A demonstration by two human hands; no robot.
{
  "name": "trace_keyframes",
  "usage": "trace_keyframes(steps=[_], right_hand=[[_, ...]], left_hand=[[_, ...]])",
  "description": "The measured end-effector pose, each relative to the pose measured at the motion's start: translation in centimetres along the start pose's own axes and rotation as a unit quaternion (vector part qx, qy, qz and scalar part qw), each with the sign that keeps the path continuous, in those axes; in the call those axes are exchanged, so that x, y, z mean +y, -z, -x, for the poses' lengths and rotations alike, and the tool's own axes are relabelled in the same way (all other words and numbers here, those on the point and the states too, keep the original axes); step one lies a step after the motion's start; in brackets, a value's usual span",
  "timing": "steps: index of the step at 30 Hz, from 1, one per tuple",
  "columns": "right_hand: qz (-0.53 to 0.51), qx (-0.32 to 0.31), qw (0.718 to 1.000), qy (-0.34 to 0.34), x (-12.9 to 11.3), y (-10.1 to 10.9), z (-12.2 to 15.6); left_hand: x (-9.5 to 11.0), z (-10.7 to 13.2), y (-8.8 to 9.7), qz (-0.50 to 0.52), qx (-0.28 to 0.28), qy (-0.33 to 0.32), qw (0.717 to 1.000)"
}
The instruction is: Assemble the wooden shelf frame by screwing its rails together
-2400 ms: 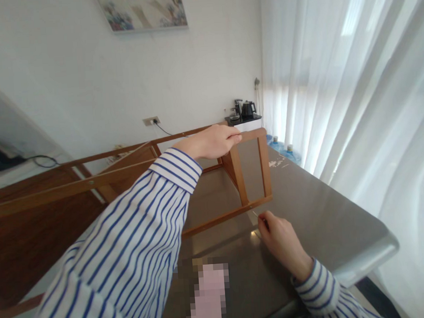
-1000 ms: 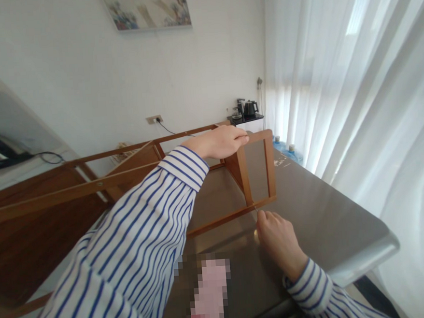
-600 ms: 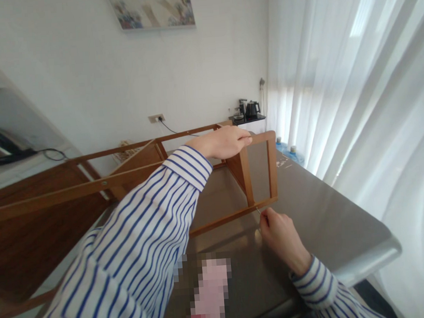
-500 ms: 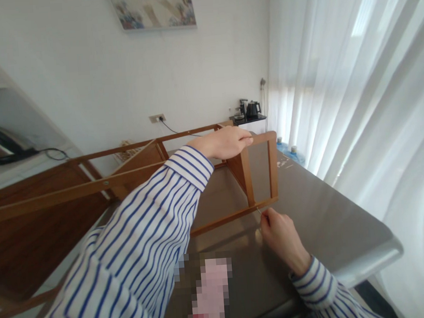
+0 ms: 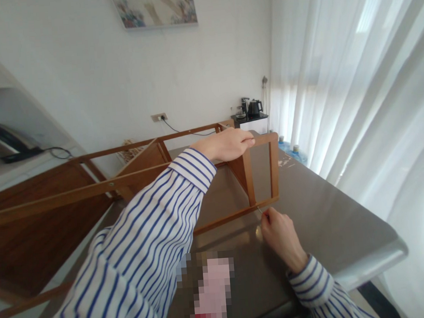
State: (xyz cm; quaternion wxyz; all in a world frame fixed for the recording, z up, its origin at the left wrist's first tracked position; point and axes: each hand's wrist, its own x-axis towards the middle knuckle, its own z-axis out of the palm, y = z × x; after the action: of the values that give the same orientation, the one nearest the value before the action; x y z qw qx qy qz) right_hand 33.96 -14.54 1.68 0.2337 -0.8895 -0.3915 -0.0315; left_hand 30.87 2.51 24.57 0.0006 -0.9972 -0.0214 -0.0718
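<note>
A wooden shelf frame lies on its side on the table, its long rails running off to the left. My left hand is closed over the upper rail near the right end, fingers bent around the wood. Low on the right, my right hand is a fist around a thin metal tool, whose tip meets the lower rail where a cross piece joins it. Most of this tool is hidden in the fist, so its kind does not show.
The grey-brown table bears the frame. A black kettle stands on a small cabinet by the wall, with blue water bottles near the white curtain. A pixelated pink patch covers the bottom middle.
The whole view has shifted slightly. Both hands keep their places on the frame and the tool; any turning of the tool is too small to make out.
</note>
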Motion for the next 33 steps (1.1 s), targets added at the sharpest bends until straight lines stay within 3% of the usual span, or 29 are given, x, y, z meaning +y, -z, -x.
trace_keyframes(steps=[11, 18, 33], right_hand=[[0.068, 0.023, 0.996, 0.052, -0.3, -0.7, 0.6], [0.074, 0.043, 0.993, 0.079, 1.1, -0.8, 1.1], [0.003, 0.028, 0.995, 0.099, 2.7, -1.8, 1.4]], left_hand=[[0.0, -0.1, -0.5, -0.022, 0.002, 0.016, 1.0], [0.0, -1.4, -1.6, -0.021, 0.0, 0.025, 0.999], [-0.2, -3.9, -4.1, -0.01, -0.015, 0.073, 0.997]])
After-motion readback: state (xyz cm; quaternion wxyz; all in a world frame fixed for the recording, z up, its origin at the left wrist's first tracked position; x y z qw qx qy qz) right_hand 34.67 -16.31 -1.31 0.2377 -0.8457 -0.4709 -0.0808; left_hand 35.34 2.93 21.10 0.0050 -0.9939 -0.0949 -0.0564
